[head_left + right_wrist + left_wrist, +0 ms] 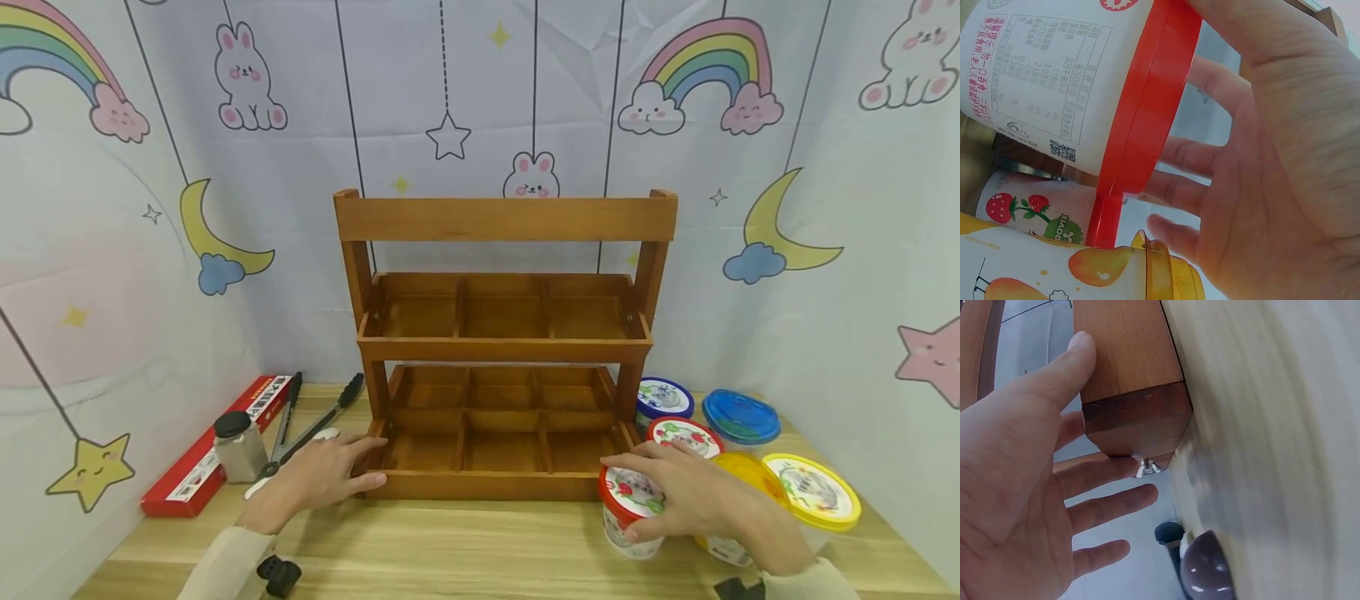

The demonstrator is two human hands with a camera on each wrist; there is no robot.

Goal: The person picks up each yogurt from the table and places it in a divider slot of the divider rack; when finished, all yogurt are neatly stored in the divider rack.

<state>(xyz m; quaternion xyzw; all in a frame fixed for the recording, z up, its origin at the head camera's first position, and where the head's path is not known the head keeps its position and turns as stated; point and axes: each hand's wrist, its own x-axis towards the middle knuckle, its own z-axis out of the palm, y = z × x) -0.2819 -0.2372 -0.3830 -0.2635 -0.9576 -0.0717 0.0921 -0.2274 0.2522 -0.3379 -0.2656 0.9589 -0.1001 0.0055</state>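
My left hand [324, 473] beside wooden rack [506, 351], fingers wide; my right hand [693, 493] over red-lidded tub [630, 493], cannot tell if gripping.

Rack [487, 486] smooth wood, semi-gloss; red lid [1141, 106] glossy plas.; tabletop [450, 550] wood-grain, smooth.

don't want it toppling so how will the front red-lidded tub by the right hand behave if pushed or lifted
The front red-lidded tub would probably hold its shape, as its wall looks smooth and undented. It narrows toward the base, so a push high up might tip it. Its glossy red lid may feel slightly slippery.
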